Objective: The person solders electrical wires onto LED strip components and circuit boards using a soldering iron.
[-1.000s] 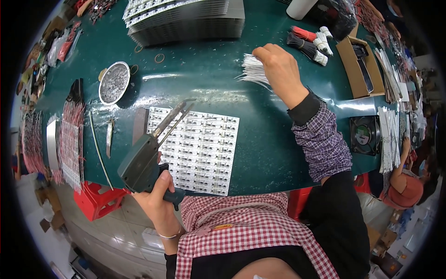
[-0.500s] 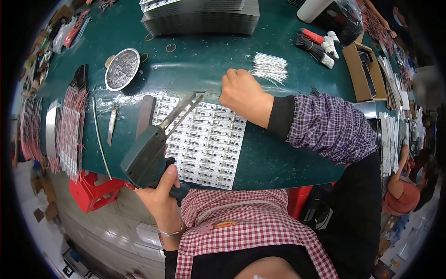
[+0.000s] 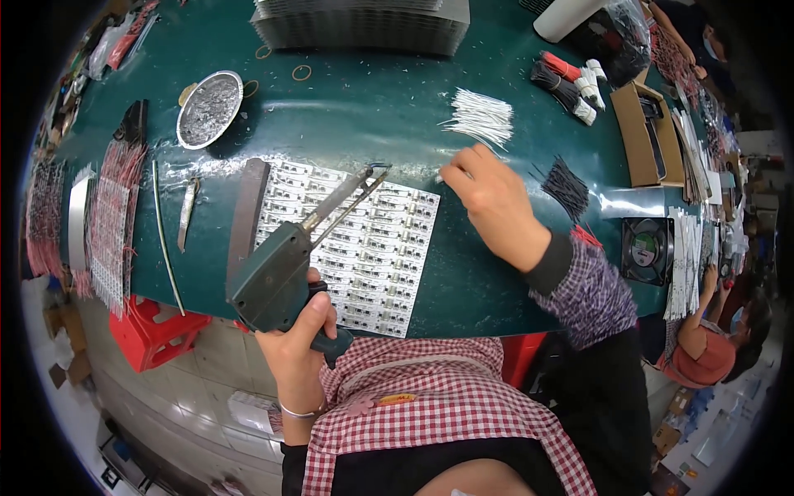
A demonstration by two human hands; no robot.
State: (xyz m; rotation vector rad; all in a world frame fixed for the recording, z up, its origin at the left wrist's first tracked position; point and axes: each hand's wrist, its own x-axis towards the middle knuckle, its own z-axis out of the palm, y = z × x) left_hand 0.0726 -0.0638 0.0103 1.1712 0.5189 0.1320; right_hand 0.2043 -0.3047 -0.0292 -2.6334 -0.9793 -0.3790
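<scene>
My left hand [image 3: 302, 335] is wrapped round the grip of a dark green soldering gun [image 3: 273, 273], one finger by its trigger. The gun's metal tip reaches up and right over a white sheet of small circuit boards [image 3: 364, 264] laid out in rows. To the right of that sheet's upper corner is my right hand [image 3: 496, 198], its fingers pinched together. A small pale bit shows at those fingertips, too little to name. Just beyond lies a pile of short white wires [image 3: 480, 117]. Black wires [image 3: 566, 188] and red wires [image 3: 587, 236] rest beside my right wrist.
A silvery bowl of grey scraps [image 3: 209, 110] stands at far left. A brown bar [image 3: 248, 211], a knife [image 3: 188, 215] and wired board strips [image 3: 116, 215] lie left. A stack of boards [image 3: 360, 29] is at the back; a cardboard box [image 3: 649, 136] and fan [image 3: 647, 250] are right.
My right hand has moved right and nearer, away from the sheet's top edge, uncovering the black and red wires. The soldering gun has shifted slightly right, still in my left hand.
</scene>
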